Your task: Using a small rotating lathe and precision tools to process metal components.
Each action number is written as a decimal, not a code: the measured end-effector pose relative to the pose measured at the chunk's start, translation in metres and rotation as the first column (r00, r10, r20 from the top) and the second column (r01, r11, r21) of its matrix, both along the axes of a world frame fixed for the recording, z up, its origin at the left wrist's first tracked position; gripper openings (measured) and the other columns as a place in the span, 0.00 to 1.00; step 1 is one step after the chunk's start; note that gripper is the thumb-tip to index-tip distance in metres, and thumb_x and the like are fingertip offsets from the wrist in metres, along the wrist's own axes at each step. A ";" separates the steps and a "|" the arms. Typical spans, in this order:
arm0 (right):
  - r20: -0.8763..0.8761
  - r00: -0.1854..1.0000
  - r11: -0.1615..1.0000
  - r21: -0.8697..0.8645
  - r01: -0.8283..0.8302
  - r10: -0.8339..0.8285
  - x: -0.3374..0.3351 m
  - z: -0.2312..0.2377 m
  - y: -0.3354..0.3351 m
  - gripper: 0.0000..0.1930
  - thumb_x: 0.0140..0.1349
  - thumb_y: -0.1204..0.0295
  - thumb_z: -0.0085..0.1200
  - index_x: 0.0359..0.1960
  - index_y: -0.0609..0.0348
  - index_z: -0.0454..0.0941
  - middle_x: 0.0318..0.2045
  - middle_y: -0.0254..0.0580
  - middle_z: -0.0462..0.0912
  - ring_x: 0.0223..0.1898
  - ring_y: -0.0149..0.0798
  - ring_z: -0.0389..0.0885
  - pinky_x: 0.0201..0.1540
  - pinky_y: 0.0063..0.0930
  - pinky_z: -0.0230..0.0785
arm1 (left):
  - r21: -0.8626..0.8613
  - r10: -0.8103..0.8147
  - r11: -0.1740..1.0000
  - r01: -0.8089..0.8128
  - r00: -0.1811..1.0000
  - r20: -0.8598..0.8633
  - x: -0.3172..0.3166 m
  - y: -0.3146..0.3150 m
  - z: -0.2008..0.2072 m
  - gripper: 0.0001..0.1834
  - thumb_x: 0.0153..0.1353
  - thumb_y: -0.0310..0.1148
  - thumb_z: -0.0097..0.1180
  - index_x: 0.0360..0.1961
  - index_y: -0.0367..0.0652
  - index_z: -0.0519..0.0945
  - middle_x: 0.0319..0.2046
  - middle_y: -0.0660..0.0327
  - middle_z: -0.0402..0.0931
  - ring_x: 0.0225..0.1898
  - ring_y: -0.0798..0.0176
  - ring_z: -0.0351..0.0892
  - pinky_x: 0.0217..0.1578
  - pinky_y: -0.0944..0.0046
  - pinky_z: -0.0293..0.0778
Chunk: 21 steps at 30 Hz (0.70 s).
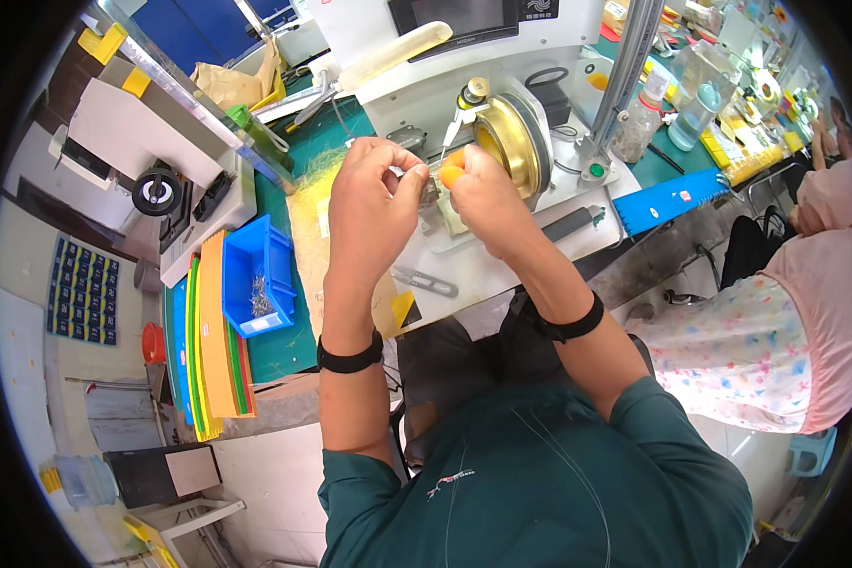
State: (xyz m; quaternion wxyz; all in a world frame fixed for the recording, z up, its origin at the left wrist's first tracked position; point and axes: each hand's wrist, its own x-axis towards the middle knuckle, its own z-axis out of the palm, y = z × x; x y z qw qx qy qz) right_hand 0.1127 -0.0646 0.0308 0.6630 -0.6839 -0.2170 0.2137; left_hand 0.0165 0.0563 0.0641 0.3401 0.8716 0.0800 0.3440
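My left hand (374, 194) is raised over the front of a white bench machine (388, 95), thumb and fingertips pinched together. Whatever lies in that pinch is too small to make out. Close by on the right, my right hand (488, 201) is closed, with orange at its fingertips (452, 176); I cannot tell whether this is finger covers or a held piece. Behind the right hand stands a gold-coloured round drum (507, 142) with a dark rim. A thin white guide arm (456, 123) points down between the hands. Grey thread snips (426, 282) lie below them on the white work surface.
At left, a blue bin (276, 270) holds small metal pieces, beside upright coloured strips (216, 322). A dark grey bar (570, 224) and a blue strip (672, 201) lie right. Bottles (642, 118) stand behind a metal post (630, 71). Another person (776, 312) sits at far right.
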 end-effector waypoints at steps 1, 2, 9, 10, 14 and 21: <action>-0.008 1.000 1.000 -0.004 -0.006 0.006 0.000 0.001 0.000 0.09 0.68 0.72 0.51 0.42 0.66 0.76 0.30 0.41 0.78 0.30 0.31 0.74 0.32 0.31 0.66 | 0.003 0.004 1.000 -0.004 1.000 -0.004 -0.001 0.000 0.000 0.03 0.60 0.23 0.66 0.34 0.35 0.84 0.38 0.58 0.79 0.29 0.68 0.74 0.33 0.66 0.73; -0.017 1.000 1.000 -0.008 -0.011 0.011 0.000 0.001 -0.001 0.11 0.66 0.72 0.52 0.42 0.71 0.77 0.34 0.52 0.82 0.35 0.40 0.81 0.39 0.38 0.74 | 0.003 0.004 1.000 -0.004 1.000 -0.005 -0.001 0.001 0.000 0.03 0.60 0.23 0.66 0.34 0.35 0.84 0.38 0.58 0.79 0.29 0.68 0.74 0.33 0.66 0.73; -0.026 1.000 1.000 0.016 0.004 -0.004 0.000 -0.002 0.003 0.11 0.66 0.72 0.52 0.41 0.71 0.77 0.34 0.49 0.82 0.36 0.38 0.80 0.39 0.36 0.73 | 0.101 0.018 0.995 -0.018 1.000 0.005 0.000 -0.006 -0.002 0.04 0.62 0.23 0.64 0.33 0.35 0.81 0.36 0.55 0.76 0.30 0.59 0.76 0.33 0.61 0.73; -0.036 0.999 1.000 0.014 0.015 -0.014 -0.001 -0.005 0.004 0.09 0.68 0.72 0.52 0.43 0.67 0.77 0.31 0.40 0.78 0.30 0.30 0.74 0.32 0.30 0.66 | 0.129 0.043 0.991 -0.043 0.999 0.001 0.000 -0.009 -0.002 0.04 0.62 0.24 0.62 0.33 0.36 0.79 0.37 0.52 0.75 0.30 0.53 0.79 0.34 0.56 0.74; -0.093 0.994 0.992 0.103 0.073 -0.063 -0.006 -0.019 0.009 0.09 0.70 0.72 0.53 0.47 0.64 0.77 0.28 0.30 0.74 0.25 0.23 0.68 0.25 0.22 0.59 | 0.176 0.070 0.981 -0.081 0.995 0.070 0.002 -0.012 -0.012 0.04 0.63 0.21 0.62 0.33 0.34 0.78 0.34 0.55 0.73 0.29 0.61 0.74 0.32 0.63 0.71; -0.267 0.960 0.943 0.292 0.159 -0.079 -0.024 -0.024 0.006 0.08 0.72 0.72 0.54 0.47 0.64 0.76 0.27 0.28 0.73 0.22 0.20 0.66 0.23 0.19 0.56 | 0.177 0.096 0.979 -0.100 0.995 0.030 0.002 -0.013 -0.010 0.03 0.62 0.23 0.60 0.34 0.36 0.78 0.37 0.51 0.75 0.35 0.47 0.80 0.37 0.53 0.75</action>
